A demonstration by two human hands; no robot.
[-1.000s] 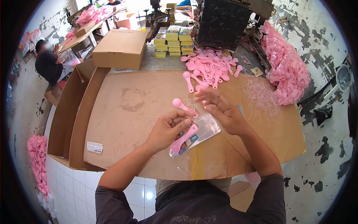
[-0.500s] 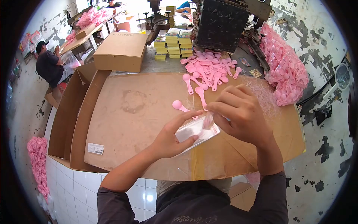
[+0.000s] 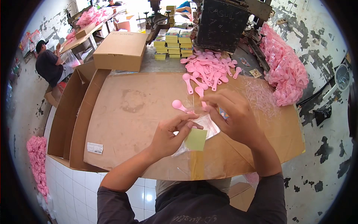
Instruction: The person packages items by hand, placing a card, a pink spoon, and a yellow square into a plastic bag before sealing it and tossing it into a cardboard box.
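Note:
My left hand (image 3: 169, 135) is closed, thumb against fingers, on a pale green card (image 3: 195, 140) that hangs below the fingertips. Beneath it lies a stack of clear plastic bags (image 3: 209, 126) on the cardboard. My right hand (image 3: 234, 116) is raised over the bags with thumb and forefinger pinched; a faint clear strip shows by its fingertips, but I cannot tell what it grips. A small blue printed card (image 3: 223, 113) shows partly behind the right hand. Just beyond the hands are a pink spoon (image 3: 178, 105) and another pink spoon (image 3: 200, 92).
A heap of pink spoons (image 3: 209, 67) lies at the back, beside stacked cards (image 3: 173, 41) and a black box (image 3: 222, 28). Clear plastic strips (image 3: 263, 99) lie at right, near a big bag of spoons (image 3: 285, 71). Cardboard boxes (image 3: 121, 50) stand left; a person (image 3: 50, 63) sits beyond.
The pale green card now shows in my left hand, which has risen off the bags and turned. My right hand has moved slightly left and down, uncovering a blue card.

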